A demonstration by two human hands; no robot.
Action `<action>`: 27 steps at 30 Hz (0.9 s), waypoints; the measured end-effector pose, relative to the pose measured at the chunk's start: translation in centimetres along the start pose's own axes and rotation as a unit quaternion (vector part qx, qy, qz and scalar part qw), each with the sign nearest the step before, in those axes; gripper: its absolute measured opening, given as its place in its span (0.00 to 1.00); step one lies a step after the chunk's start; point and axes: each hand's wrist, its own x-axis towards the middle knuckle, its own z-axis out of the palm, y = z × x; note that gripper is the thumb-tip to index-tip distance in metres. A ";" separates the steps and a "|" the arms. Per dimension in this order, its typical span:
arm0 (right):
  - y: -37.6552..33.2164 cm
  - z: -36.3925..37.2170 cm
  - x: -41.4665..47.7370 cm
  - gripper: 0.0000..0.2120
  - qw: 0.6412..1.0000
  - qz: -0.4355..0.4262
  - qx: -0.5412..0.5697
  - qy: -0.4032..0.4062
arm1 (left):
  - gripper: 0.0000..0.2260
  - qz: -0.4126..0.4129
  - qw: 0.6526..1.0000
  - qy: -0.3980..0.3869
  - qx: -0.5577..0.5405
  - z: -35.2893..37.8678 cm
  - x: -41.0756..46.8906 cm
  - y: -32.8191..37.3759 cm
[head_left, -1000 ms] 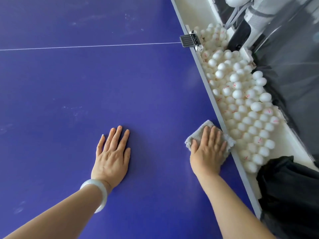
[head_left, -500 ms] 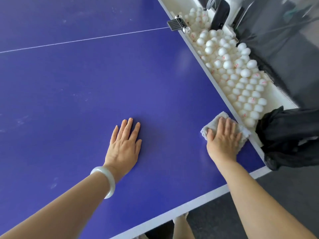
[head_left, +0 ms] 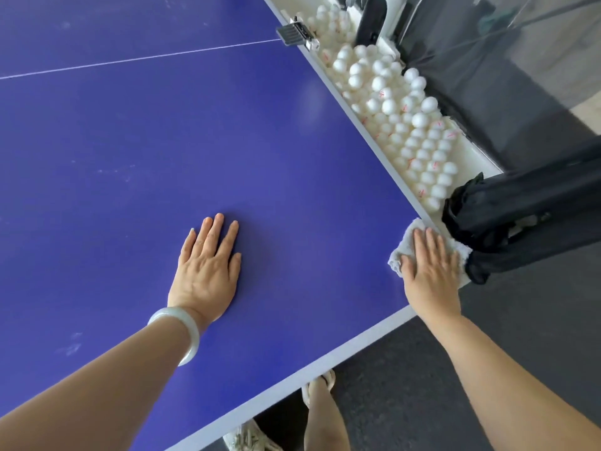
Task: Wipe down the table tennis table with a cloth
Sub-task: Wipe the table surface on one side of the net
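The blue table tennis table (head_left: pixel 162 157) fills most of the head view, with faint smudges on its surface. My right hand (head_left: pixel 431 271) presses flat on a white cloth (head_left: pixel 408 240) at the table's near right corner, fingers straight. The cloth sticks out past my fingers and reaches the table's right edge. My left hand (head_left: pixel 208 268) rests flat on the bare blue surface, fingers straight, about a forearm's length left of the cloth. A pale bangle sits on my left wrist.
A white tray (head_left: pixel 478 156) full of several white balls (head_left: pixel 390 105) runs along the table's right edge. Black netting (head_left: pixel 520 216) hangs at the corner beside the cloth. A black clamp (head_left: pixel 294 35) grips the edge at the white centre line. My feet show below the near edge.
My right hand has slid the cloth toward me along the right edge, from beside the ball tray to the near corner. My left hand has stayed flat on the table.
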 end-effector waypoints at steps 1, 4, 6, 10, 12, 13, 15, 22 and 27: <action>-0.7 0.0 0.0 0.30 0.999 0.036 0.003 0.004 | 0.29 0.000 1.000 0.001 -0.001 0.0 0.0 0.0; -6.4 0.9 -3.4 0.30 0.999 0.048 0.012 0.018 | 0.29 0.000 1.000 -0.001 -0.003 -0.2 -0.1 0.0; -11.0 1.9 -7.8 0.31 0.997 -0.071 0.016 0.021 | 0.29 0.000 1.000 -0.003 -0.005 -0.4 -0.1 0.1; -11.6 2.9 -12.7 0.31 0.931 -0.364 0.023 -0.017 | 0.29 0.002 1.000 -0.003 -0.012 -0.6 -0.2 0.0; -8.0 2.2 -10.6 0.30 0.914 -0.404 -0.002 -0.024 | 0.29 0.000 1.000 -0.004 -0.009 -0.5 -0.2 0.0; -6.3 1.7 -8.9 0.29 0.927 -0.373 -0.020 -0.011 | 0.29 -0.001 1.000 -0.002 -0.007 -0.4 -0.2 0.0; -3.7 0.9 -4.8 0.28 0.981 -0.193 -0.035 0.008 | 0.29 -0.001 1.000 0.005 -0.003 -0.2 -0.1 0.0; -17.7 2.4 -8.8 0.31 0.983 -0.179 0.034 0.030 | 0.24 -0.005 0.999 0.022 -0.033 -0.4 -0.1 -0.1; -20.1 2.7 -10.0 0.31 0.870 -0.493 0.018 -0.007 | 0.23 0.009 0.991 0.043 -0.129 -2.4 -0.1 -2.6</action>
